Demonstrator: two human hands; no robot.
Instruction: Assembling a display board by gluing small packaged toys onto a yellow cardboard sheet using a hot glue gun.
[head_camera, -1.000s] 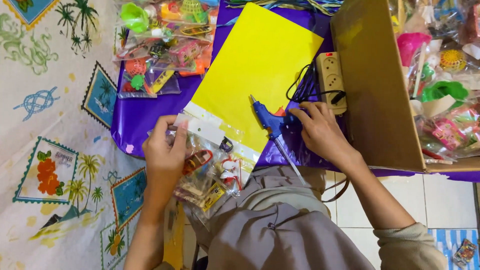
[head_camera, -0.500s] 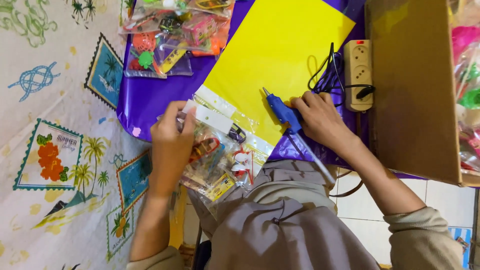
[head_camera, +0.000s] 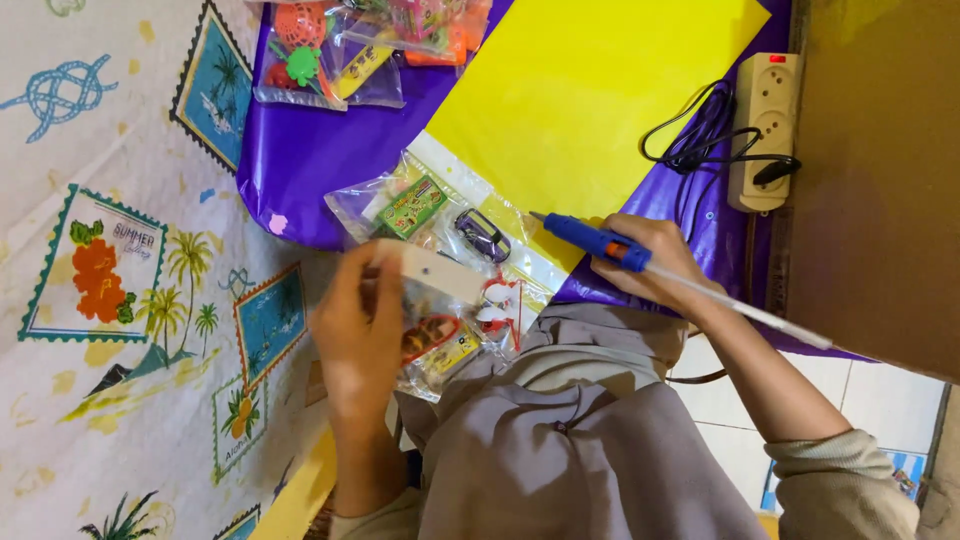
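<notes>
Toy packets (head_camera: 440, 300), clear plastic bags of small bright trinkets, lie bunched at the near edge of the yellow sheet (head_camera: 590, 100) and hang partly over the person's lap, and they are what the left hand (head_camera: 360, 340) works on. Largest in view is the patterned cloth (head_camera: 110, 300) with palm trees and stamp motifs, spread on the left. Next comes the brown cardboard box (head_camera: 880, 170) on the right, then the purple sheet (head_camera: 310, 150), with the yellow sheet lying on top of it. A cream power strip (head_camera: 765, 130) sits beside the box, a black cord coiled just next to it. More packets (head_camera: 340, 50) rest at the far edge of the purple sheet. The left hand is curled around a pale card strip (head_camera: 440, 272) atop the packets. The right hand (head_camera: 660, 265) is closed on a blue glue gun (head_camera: 600, 242), its nozzle pointing at the packets.
</notes>
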